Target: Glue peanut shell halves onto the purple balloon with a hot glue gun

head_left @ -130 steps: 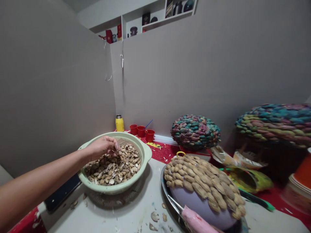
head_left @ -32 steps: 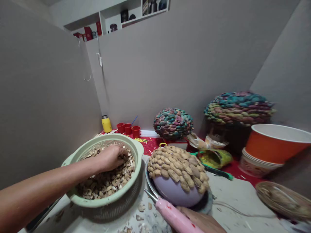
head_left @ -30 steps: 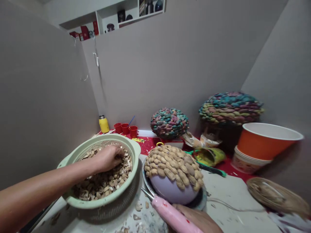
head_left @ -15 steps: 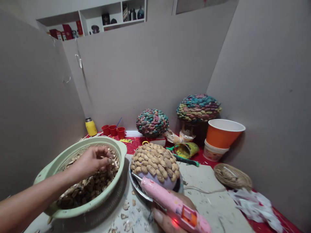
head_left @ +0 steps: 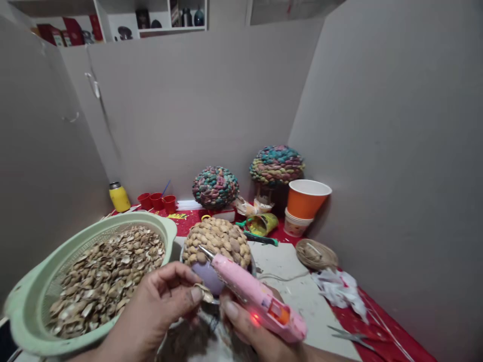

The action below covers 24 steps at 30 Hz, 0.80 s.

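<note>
Grey walls (head_left: pixel 188 115) enclosed the corner; white shelf (head_left: pixel 102 20) high up, red boxes (head_left: pixel 73 31) and dark jars (head_left: pixel 186 18) on it. Pale board (head_left: pixel 285 259) under the left hand (head_left: pixel 158 306) and right hand (head_left: pixel 260 342), red cloth (head_left: pixel 188 229) showing past its far and right edges.

Left: thumb and fingertips almost together, pinching a piece of peanut shell (head_left: pixel 204 293). Right: fingers wrapped round a pink glue gun (head_left: pixel 249 286), red light on, nozzle tilted up-left. Couldn't tell if the nozzle touched anything.

Peanut-covered dome (head_left: pixel 217 236) sat just beyond the fingers in a metal pan (head_left: pixel 253 266), purple base bare on the near side. Green colander (head_left: pixel 171 234), heaped with shells (head_left: pixel 109 274), stood just left of the left fingers.

Well past the fingers, near the wall: yellow bottle (head_left: pixel 119 197), red cups (head_left: pixel 156 202), small multicoloured dome (head_left: pixel 216 187), larger multicoloured dome (head_left: pixel 277 165), orange bucket (head_left: pixel 307 202). Right of the right fingers: twine coil (head_left: pixel 317 255), white plastic bag (head_left: pixel 341 290), scissors (head_left: pixel 352 335) with blades apart.
</note>
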Tool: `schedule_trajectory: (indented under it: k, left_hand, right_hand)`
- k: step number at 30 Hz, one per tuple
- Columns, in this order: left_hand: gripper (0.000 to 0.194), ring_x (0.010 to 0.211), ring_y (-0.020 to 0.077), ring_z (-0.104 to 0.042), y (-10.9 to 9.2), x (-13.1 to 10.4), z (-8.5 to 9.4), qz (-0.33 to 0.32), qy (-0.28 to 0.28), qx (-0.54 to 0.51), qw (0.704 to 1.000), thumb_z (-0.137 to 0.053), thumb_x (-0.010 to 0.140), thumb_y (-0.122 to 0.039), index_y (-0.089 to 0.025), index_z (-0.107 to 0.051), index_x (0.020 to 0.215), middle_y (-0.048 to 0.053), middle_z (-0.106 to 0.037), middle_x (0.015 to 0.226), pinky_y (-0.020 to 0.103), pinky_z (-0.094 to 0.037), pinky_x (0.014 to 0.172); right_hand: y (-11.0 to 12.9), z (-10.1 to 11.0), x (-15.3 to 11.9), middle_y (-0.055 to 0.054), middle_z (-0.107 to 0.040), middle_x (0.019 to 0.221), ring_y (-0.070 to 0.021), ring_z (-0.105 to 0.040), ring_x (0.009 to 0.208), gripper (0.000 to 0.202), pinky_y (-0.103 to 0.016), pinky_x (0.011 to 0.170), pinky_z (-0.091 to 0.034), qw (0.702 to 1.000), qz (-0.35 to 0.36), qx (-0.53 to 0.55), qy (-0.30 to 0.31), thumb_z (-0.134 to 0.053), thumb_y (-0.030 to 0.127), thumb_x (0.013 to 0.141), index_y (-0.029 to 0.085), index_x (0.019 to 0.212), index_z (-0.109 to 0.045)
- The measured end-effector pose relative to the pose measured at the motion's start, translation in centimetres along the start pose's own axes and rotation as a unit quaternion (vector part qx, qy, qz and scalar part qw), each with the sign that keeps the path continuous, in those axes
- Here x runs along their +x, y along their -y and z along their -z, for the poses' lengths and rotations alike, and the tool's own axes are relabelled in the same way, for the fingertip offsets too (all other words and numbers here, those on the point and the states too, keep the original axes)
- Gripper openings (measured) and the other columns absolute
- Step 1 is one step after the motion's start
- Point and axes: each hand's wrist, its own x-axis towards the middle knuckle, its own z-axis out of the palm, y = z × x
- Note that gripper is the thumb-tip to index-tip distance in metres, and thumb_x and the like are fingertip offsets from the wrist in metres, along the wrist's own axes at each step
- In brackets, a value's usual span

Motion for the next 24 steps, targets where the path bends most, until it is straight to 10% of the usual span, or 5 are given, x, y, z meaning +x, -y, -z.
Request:
schedule_trajectory:
  k: [24]
  left_hand:
    - [0.019,0.062,0.0114,-0.064,1.4,1.5,-1.3,0.096,0.143,-0.140,0.975,-0.083,0.072,-0.021,-0.015,-0.068,0.081,0.003,-0.067,0.075,0.023,-0.056,0.061]
  right_hand:
    - [2.2,0.4,1.4,0.000,-0.054,0.072,-0.0130,-0.054,0.062,0.023,-0.023,0.058,-0.051,0.999,0.012,-0.027,0.040,-0.054,0.041,0.096,0.019,0.090,-0.058]
